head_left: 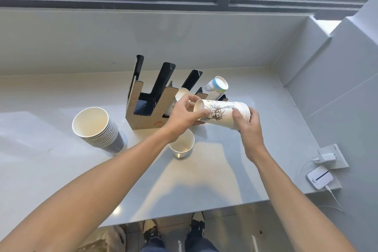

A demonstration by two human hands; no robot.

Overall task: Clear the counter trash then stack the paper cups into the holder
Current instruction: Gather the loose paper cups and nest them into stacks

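A cardboard cup holder [143,112] with black slanted channels stands on the white counter [61,180]. I hold a sideways stack of white printed cups [222,114] in front of it. My left hand [185,115] grips the narrow bottom end, and my right hand [246,122] grips the rim end. One blue-and-white printed cup stack [216,88] lies in the holder's right channel, and another white cup [180,96] shows behind my left hand. A single white cup [182,146] stands open below my hands. A grey cup stack [98,129] stands left of the holder.
A window runs along the back above a white sill wall. At the right, a wall socket with a white charger [327,157] and a small white device [320,177] sit near the counter's edge, with a cable hanging. My feet show below the counter's front edge.
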